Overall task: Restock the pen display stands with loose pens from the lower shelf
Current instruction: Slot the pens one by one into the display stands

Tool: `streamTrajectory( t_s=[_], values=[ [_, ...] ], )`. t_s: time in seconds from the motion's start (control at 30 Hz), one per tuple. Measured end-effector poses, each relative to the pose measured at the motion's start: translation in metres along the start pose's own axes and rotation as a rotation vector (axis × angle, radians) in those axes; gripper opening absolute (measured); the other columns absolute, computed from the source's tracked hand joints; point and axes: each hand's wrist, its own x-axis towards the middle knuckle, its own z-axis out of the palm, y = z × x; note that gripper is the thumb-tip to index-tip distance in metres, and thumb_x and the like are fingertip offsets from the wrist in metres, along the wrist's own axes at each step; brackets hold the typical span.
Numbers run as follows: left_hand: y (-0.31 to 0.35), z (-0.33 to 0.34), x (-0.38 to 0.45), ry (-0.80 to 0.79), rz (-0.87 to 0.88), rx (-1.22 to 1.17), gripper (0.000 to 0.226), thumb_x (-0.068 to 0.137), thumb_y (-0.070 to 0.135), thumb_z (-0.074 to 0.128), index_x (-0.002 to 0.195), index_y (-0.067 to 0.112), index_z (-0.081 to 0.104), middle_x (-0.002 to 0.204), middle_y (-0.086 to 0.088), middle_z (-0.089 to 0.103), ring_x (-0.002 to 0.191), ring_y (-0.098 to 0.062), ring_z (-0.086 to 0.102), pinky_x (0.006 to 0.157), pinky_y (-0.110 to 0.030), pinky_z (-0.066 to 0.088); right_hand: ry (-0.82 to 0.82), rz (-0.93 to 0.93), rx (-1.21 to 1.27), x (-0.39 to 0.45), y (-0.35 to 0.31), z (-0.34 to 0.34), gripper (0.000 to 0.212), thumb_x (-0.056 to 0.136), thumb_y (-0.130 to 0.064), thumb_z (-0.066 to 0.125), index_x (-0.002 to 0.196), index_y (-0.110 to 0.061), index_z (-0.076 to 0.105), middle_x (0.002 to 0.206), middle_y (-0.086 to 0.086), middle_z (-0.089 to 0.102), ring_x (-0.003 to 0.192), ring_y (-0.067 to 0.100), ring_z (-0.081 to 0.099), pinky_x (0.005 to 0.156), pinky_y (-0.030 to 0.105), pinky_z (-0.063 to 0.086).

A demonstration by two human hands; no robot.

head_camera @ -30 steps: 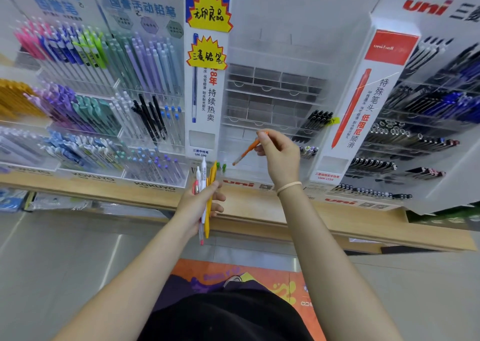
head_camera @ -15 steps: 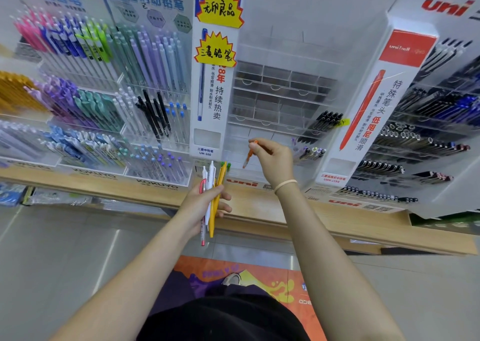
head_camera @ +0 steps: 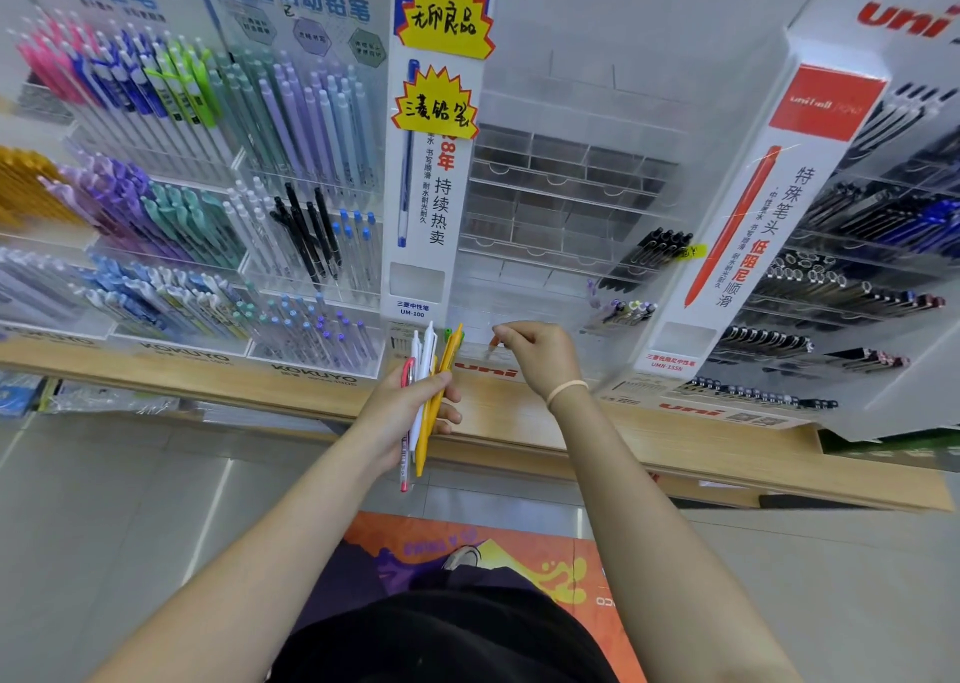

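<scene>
My left hand [head_camera: 410, 409] grips a bunch of loose pens [head_camera: 427, 396], white, yellow, pink-clipped and green-tipped, held upright in front of the wooden shelf. My right hand [head_camera: 540, 357] pinches an orange pen [head_camera: 493, 341] by its top end at the bottom row of the clear acrylic display stand [head_camera: 566, 204]. Only the pen's tip shows past my fingers; the rest is hidden by the hand. Most compartments of that stand hold nothing, apart from black pens [head_camera: 652, 258] and a few pastel ones [head_camera: 623, 312] at the right.
A Kokuyo stand [head_camera: 182, 204] full of coloured pens fills the left. A uni stand [head_camera: 852, 277] with dark pens stands at the right. Both rest on a wooden shelf [head_camera: 519, 417]. An orange floor mat [head_camera: 483, 552] lies below.
My right hand has lowered the orange pen from mid-height of the clear stand down to its bottom row. My left hand with the bunch stays about where it was.
</scene>
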Motion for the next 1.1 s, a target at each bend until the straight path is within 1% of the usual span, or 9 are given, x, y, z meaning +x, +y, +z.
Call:
streamTrajectory(
  t_s=[0.13, 0.27, 0.37, 0.5, 0.67, 0.8, 0.93, 1.03, 1.1],
  values=[
    [-0.001, 0.000, 0.003, -0.011, -0.013, 0.002, 0.012, 0.099, 0.009, 0.060, 0.111, 0.006, 0.058, 0.076, -0.012, 0.066, 0.061, -0.025, 0.064, 0.051, -0.030, 0.053, 0.060, -0.055, 0.077, -0.003, -0.003, -0.008, 0.020, 0.095, -0.024, 0.063, 0.079, -0.023, 0.073, 0.081, 0.000, 0.074, 0.087, 0.026, 0.067, 0.081, 0.040, 0.054],
    [-0.001, 0.004, 0.003, -0.033, -0.017, -0.003, 0.013, 0.099, 0.009, 0.060, 0.111, 0.006, 0.059, 0.076, -0.012, 0.066, 0.061, -0.025, 0.064, 0.051, -0.030, 0.053, 0.088, -0.076, 0.202, -0.008, -0.007, -0.016, 0.010, 0.094, -0.017, 0.065, 0.087, -0.019, 0.072, 0.089, 0.000, 0.074, 0.092, 0.015, 0.068, 0.088, 0.034, 0.055],
    [0.000, 0.009, 0.003, -0.046, -0.017, -0.005, 0.012, 0.099, 0.009, 0.060, 0.111, 0.008, 0.059, 0.076, -0.011, 0.067, 0.060, -0.024, 0.064, 0.051, -0.029, 0.054, 0.081, -0.078, 0.205, -0.008, -0.009, -0.016, 0.011, 0.094, -0.017, 0.065, 0.086, -0.019, 0.072, 0.089, 0.001, 0.075, 0.092, 0.017, 0.068, 0.087, 0.034, 0.055],
    [0.002, 0.011, 0.002, -0.054, -0.025, -0.025, 0.014, 0.098, 0.012, 0.062, 0.112, 0.010, 0.060, 0.078, -0.010, 0.067, 0.062, -0.024, 0.064, 0.056, -0.031, 0.056, 0.025, -0.040, 0.081, -0.005, -0.005, -0.005, 0.019, 0.093, -0.020, 0.066, 0.076, -0.029, 0.069, 0.084, -0.001, 0.074, 0.086, 0.023, 0.067, 0.081, 0.039, 0.054],
    [0.005, 0.008, -0.002, -0.041, -0.016, -0.042, 0.013, 0.097, 0.014, 0.064, 0.110, 0.012, 0.061, 0.080, -0.012, 0.067, 0.062, -0.023, 0.064, 0.056, -0.031, 0.055, 0.024, 0.016, 0.024, 0.000, -0.004, 0.002, 0.017, 0.093, -0.024, 0.067, 0.082, -0.013, 0.074, 0.084, 0.000, 0.072, 0.081, 0.022, 0.063, 0.075, 0.033, 0.049],
    [0.007, 0.003, -0.005, -0.033, -0.008, -0.028, 0.018, 0.097, 0.018, 0.066, 0.114, 0.013, 0.062, 0.081, -0.011, 0.069, 0.065, -0.024, 0.065, 0.058, -0.032, 0.054, 0.018, 0.013, -0.047, 0.001, -0.009, 0.003, 0.022, 0.092, -0.026, 0.067, 0.079, -0.010, 0.075, 0.078, 0.000, 0.070, 0.071, 0.024, 0.058, 0.068, 0.032, 0.045],
    [0.009, 0.006, -0.005, -0.027, -0.011, -0.017, 0.016, 0.095, 0.015, 0.067, 0.110, 0.010, 0.063, 0.081, -0.011, 0.070, 0.064, -0.023, 0.066, 0.059, -0.032, 0.054, 0.021, 0.021, -0.068, 0.000, -0.008, 0.004, 0.017, 0.092, -0.024, 0.069, 0.085, -0.010, 0.077, 0.084, 0.004, 0.074, 0.081, 0.024, 0.064, 0.072, 0.033, 0.048],
    [0.008, 0.006, -0.005, -0.047, -0.010, -0.012, 0.015, 0.093, 0.011, 0.068, 0.108, 0.009, 0.064, 0.084, -0.013, 0.071, 0.067, -0.023, 0.066, 0.059, -0.031, 0.054, 0.110, -0.044, -0.108, -0.006, -0.014, 0.000, 0.019, 0.093, -0.025, 0.067, 0.095, -0.009, 0.077, 0.094, 0.005, 0.075, 0.090, 0.020, 0.066, 0.081, 0.029, 0.049],
    [0.008, 0.005, -0.003, -0.057, -0.006, -0.013, 0.016, 0.092, 0.009, 0.068, 0.108, 0.009, 0.064, 0.086, -0.013, 0.071, 0.069, -0.023, 0.066, 0.059, -0.030, 0.054, 0.183, -0.074, -0.018, -0.016, -0.028, -0.006, 0.024, 0.097, -0.028, 0.061, 0.096, -0.009, 0.076, 0.088, 0.003, 0.073, 0.083, 0.014, 0.065, 0.074, 0.023, 0.046]
  ],
)
